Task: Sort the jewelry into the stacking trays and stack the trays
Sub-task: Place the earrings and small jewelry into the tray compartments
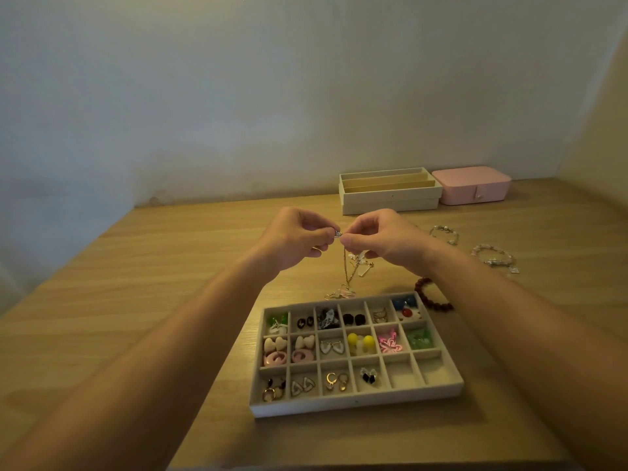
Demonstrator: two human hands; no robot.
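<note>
**Necklace (346, 270).** Held up between both hands over the far side of the table (163, 273). The chain hangs straight down, and its pink pendant (344, 294) rests on or just above the wood beyond the far rim of the compartment tray (356, 403).

**Left hand (298, 238).** We note thumb and fingers pinched on a small silver piece at the top of the chain. It may be the clasp, but it is too small for us to be sure.

**Right hand (378, 240).** Closed in a pinch on the chain just beside the left. More small pale pieces bunch under its palm.

**Compartment tray.** Nearly full of earrings. Two compartments (404, 373) at its near right hold nothing.

**Long-slot trays (390, 198).** Already stacked by the far wall, with a pink box (473, 185) touching or just beside them on the right.

**Bracelets.** A dark bead bracelet (429, 294) touches the compartment tray's far right corner. Two silvery bracelets (443, 233) lie well to the right.

**Risks, as we judge them.**
- The chain could knot with the pieces bunched under the right hand.
- A swinging pendant could catch the tray's far rim or hook an earring out of its compartment.
- A slip of either pinch would drop the chain in a heap.

**Room.** Widest to the left of the tray, as far as the table's left edge. The right side is crowded with bracelets, and the way to the long-slot trays passes over them.
</note>
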